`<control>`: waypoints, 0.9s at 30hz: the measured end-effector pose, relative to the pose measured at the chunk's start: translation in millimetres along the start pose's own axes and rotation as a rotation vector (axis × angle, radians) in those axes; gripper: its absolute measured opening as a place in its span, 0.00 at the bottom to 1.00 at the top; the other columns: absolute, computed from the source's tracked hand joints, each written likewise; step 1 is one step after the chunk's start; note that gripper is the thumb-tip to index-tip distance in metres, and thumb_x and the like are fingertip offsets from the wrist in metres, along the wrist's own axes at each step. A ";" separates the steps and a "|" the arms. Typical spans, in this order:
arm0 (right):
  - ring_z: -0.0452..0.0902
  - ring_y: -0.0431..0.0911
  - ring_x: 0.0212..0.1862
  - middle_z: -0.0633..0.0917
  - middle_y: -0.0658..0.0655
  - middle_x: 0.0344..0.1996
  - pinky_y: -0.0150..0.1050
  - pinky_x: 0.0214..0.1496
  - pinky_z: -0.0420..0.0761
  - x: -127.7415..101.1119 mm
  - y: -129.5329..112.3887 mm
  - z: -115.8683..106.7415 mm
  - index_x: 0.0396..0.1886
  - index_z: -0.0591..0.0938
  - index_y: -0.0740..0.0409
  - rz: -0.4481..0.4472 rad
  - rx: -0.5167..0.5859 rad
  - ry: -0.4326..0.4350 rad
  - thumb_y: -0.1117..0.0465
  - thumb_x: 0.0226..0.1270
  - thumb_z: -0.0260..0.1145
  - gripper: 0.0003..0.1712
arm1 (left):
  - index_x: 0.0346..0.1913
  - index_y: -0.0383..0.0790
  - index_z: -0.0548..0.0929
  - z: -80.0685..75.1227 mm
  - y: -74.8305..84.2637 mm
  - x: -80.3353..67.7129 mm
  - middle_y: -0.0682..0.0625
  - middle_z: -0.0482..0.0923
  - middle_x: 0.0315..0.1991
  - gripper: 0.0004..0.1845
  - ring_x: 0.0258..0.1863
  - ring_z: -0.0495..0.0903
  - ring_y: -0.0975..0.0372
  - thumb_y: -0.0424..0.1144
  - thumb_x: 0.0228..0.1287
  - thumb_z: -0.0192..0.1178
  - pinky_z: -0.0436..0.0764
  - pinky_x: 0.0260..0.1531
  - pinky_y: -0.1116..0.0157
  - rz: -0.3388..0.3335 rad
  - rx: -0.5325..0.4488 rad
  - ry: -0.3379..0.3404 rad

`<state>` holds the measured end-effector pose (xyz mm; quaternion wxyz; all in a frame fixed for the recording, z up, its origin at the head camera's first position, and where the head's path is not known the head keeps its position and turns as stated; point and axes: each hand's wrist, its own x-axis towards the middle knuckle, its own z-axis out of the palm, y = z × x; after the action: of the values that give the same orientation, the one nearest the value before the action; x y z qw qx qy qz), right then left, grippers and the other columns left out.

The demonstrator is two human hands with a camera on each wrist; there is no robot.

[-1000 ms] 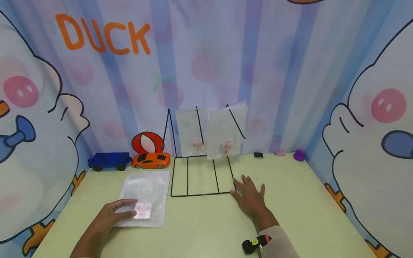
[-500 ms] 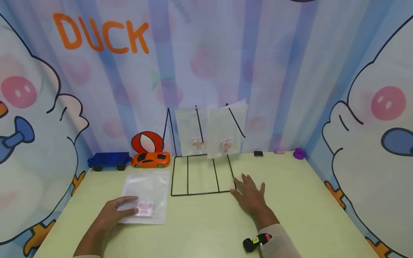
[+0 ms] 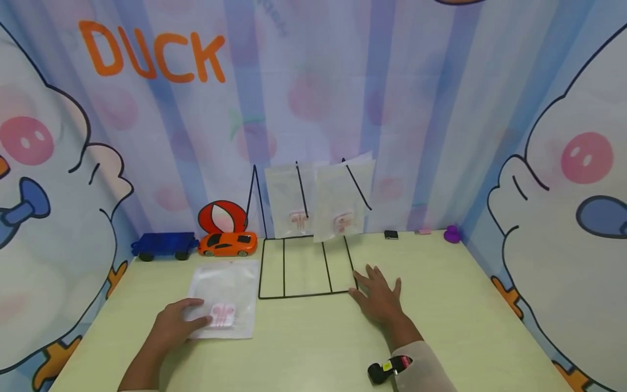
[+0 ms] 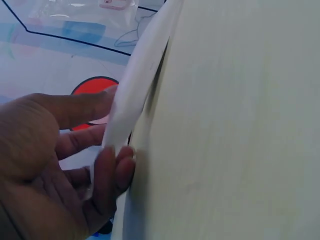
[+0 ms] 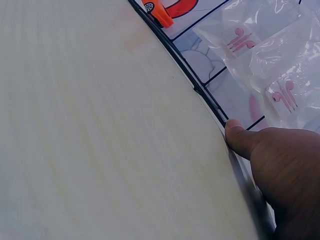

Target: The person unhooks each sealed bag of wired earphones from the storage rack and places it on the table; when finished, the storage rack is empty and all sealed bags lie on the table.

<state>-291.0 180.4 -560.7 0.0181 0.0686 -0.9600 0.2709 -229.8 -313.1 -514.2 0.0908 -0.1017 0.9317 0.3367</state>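
A clear plastic bag (image 3: 226, 294) with pink earphones (image 3: 222, 315) inside lies flat on the pale green table (image 3: 455, 310), left of a black wire rack (image 3: 303, 295). My left hand (image 3: 193, 316) is at the bag's near left corner. In the left wrist view its fingers (image 4: 75, 107) and thumb pinch the bag's edge (image 4: 137, 85). My right hand (image 3: 374, 280) lies flat on the table at the rack's front right corner, with its thumb (image 5: 235, 135) against the wire (image 5: 200, 92). Two more earphone bags (image 3: 294, 201) (image 3: 343, 204) lean upright in the rack.
An orange toy car (image 3: 227, 244), a blue toy truck (image 3: 164, 245) and a red mask-shaped toy (image 3: 222, 216) stand at the back left. A small black object (image 3: 391, 234) and a purple duck (image 3: 452, 234) sit at the back right. Printed curtains surround the table.
My left hand has shifted slightly right along the bag's near edge, and the bag has slid a little with it. The right hand has stayed still.
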 end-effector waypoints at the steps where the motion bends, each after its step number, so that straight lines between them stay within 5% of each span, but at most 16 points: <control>1: 0.47 0.62 0.91 0.60 0.61 0.88 0.81 0.83 0.28 -0.2 -0.3 -0.2 0.83 0.74 0.43 0.000 0.001 0.001 0.40 0.83 0.62 0.35 | 0.74 0.35 0.79 0.6 0.9 -0.7 0.25 0.66 0.79 0.41 0.79 0.61 0.26 0.58 0.67 0.75 0.63 0.76 0.26 -0.003 0.034 0.008; 13: 0.47 0.61 0.91 0.61 0.60 0.89 0.81 0.83 0.28 -0.5 0.6 1.9 0.83 0.73 0.42 0.001 0.007 0.001 0.39 0.83 0.62 0.35 | 0.77 0.32 0.74 2.5 6.6 -15.2 0.23 0.74 0.64 0.44 0.62 0.76 0.31 0.63 0.72 0.68 0.80 0.60 0.30 0.025 0.264 0.054; 27: 0.46 0.61 0.91 0.60 0.61 0.89 0.80 0.83 0.28 -0.7 -2.7 -1.0 0.83 0.73 0.43 0.017 0.014 -0.008 0.40 0.83 0.63 0.35 | 0.80 0.35 0.72 5.3 12.2 -17.5 0.22 0.68 0.70 0.46 0.65 0.70 0.26 0.66 0.72 0.66 0.73 0.62 0.24 0.001 0.379 0.110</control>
<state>-289.9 178.8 -558.4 0.0116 0.0617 -0.9587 0.2774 -215.5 -298.2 -506.6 0.0571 -0.1008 0.9820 0.1491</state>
